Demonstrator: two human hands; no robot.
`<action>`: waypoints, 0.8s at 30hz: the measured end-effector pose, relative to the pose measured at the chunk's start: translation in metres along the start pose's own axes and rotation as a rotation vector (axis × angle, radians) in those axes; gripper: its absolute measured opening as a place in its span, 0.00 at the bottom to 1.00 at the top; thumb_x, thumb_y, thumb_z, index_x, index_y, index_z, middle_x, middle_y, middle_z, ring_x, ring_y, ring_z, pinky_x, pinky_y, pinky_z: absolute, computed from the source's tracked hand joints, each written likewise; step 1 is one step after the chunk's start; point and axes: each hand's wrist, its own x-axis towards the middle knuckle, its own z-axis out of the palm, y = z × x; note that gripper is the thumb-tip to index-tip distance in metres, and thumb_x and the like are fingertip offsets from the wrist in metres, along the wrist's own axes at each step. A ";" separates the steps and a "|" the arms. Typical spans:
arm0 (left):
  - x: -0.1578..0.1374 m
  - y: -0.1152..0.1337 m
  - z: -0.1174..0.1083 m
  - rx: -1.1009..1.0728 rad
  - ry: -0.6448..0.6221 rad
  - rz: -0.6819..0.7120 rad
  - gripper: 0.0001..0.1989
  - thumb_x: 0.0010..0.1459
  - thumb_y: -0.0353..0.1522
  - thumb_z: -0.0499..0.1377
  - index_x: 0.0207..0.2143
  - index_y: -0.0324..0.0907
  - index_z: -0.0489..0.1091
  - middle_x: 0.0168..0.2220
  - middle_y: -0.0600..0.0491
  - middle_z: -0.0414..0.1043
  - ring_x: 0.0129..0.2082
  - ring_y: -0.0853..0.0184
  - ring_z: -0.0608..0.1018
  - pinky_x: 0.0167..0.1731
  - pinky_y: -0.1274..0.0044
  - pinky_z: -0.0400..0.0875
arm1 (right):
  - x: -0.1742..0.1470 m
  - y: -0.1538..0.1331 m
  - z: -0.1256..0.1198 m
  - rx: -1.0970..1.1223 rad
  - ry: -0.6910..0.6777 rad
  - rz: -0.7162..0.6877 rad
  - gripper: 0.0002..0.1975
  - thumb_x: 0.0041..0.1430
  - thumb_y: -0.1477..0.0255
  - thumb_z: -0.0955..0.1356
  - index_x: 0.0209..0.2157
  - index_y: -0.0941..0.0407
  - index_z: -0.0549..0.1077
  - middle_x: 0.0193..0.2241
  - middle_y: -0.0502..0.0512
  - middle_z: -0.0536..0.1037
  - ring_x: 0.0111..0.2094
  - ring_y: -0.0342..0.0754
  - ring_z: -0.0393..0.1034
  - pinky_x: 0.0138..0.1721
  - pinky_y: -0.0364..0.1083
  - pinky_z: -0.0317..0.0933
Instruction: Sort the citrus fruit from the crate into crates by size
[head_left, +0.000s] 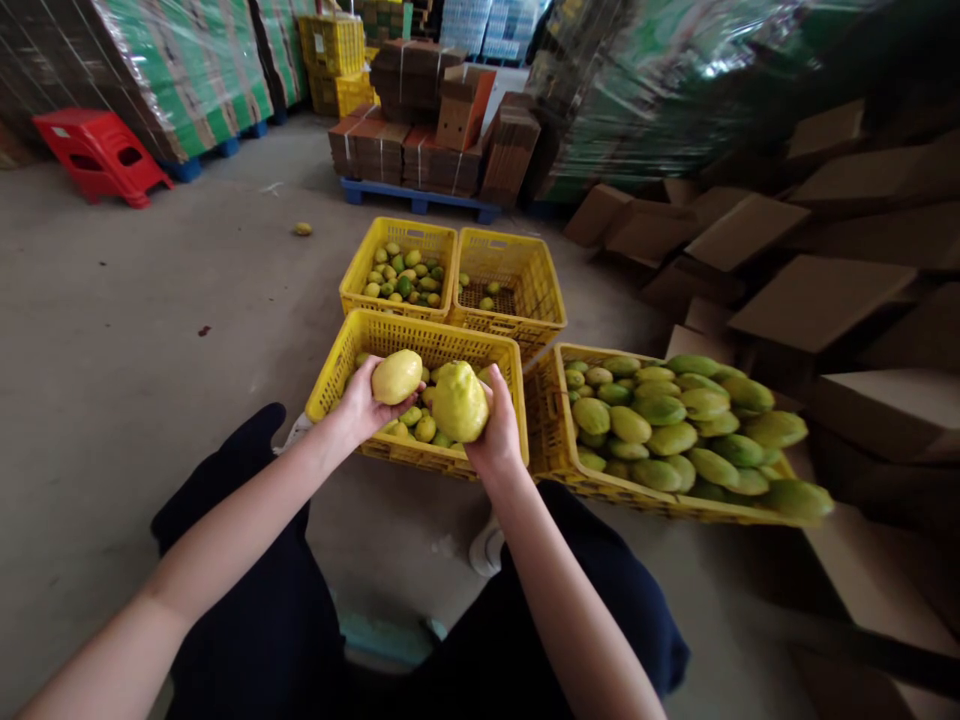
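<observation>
In the head view, my left hand (366, 408) is closed around a smooth, oval yellow fruit (397, 377). My right hand (501, 435) grips a larger, lumpy yellow-green fruit (460, 402), broad at its lower end. I cannot tell the exact kind of either fruit. Both are held side by side, slightly apart, above the near yellow plastic crate (337, 375). Inside that crate lie several small yellow-green fruits (424, 430), partly covered by my hands.
At the right, another yellow crate (551, 430) is heaped with long green-yellow fruits (671, 440). Two farther crates (397, 228) (544, 280) hold smaller fruits. Cardboard boxes (821, 300) lie along the right. Beyond are a loaded blue pallet (416, 198) and a red stool (101, 150).
</observation>
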 end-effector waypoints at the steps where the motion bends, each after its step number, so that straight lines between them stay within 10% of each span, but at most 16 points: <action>1: 0.001 0.000 0.000 -0.012 -0.003 -0.017 0.20 0.67 0.36 0.47 0.51 0.31 0.70 0.27 0.42 0.76 0.23 0.64 0.78 0.21 0.78 0.76 | -0.002 -0.001 0.001 -0.003 -0.021 0.007 0.16 0.56 0.57 0.72 0.29 0.56 0.77 0.26 0.54 0.82 0.40 0.56 0.81 0.43 0.51 0.75; 9: 0.002 -0.002 0.004 -0.059 0.054 0.029 0.15 0.67 0.34 0.51 0.51 0.37 0.70 0.27 0.49 0.76 0.23 0.64 0.79 0.21 0.77 0.77 | -0.008 0.000 0.002 -0.066 -0.094 -0.016 0.06 0.46 0.68 0.75 0.28 0.55 0.78 0.23 0.49 0.80 0.26 0.48 0.75 0.31 0.45 0.73; 15: 0.000 -0.001 0.001 -0.065 -0.004 -0.011 0.18 0.68 0.40 0.53 0.45 0.34 0.73 0.26 0.46 0.76 0.22 0.66 0.78 0.21 0.79 0.75 | -0.006 0.002 0.002 0.056 -0.108 0.293 0.14 0.56 0.59 0.70 0.30 0.57 0.77 0.23 0.55 0.80 0.30 0.55 0.80 0.34 0.53 0.76; 24: 0.004 0.000 -0.003 -0.027 -0.043 0.075 0.22 0.69 0.37 0.45 0.44 0.32 0.74 0.26 0.44 0.77 0.18 0.68 0.75 0.15 0.80 0.67 | -0.003 -0.007 -0.007 0.103 -0.097 0.323 0.15 0.56 0.57 0.70 0.35 0.56 0.77 0.24 0.56 0.81 0.27 0.53 0.79 0.24 0.47 0.72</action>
